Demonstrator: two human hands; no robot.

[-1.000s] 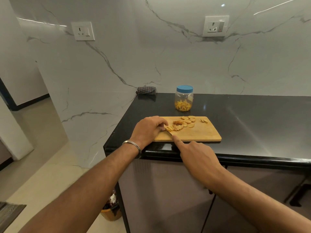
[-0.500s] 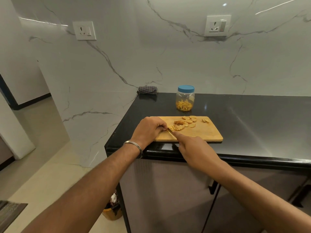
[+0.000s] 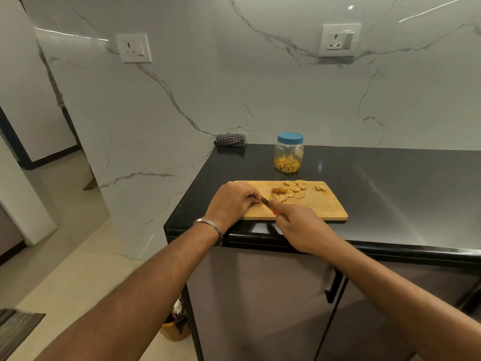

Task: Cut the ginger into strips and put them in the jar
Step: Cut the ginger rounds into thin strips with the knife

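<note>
no legible text, labels or numbers

1. The cutting board [image 3: 312, 209] lies on the countertop [image 3: 390, 194], near its front edge and left end.
2. Ginger slices [image 3: 295, 188] sit on the board's far half; cut strips [image 3: 273, 197] lie at their 8 o'clock.
3. The jar [image 3: 289, 152] stands on the counter behind the board, at 12 o'clock from the slices, with strips inside.
4. A folded cloth [image 3: 230, 139] lies at the jar's 9 o'clock, against the wall.
5. The left hand [image 3: 231, 201] rests on the board's left end; the right hand [image 3: 302, 227] is at its 4 o'clock, over the front edge, the knife [image 3: 268, 204] between them.
</note>
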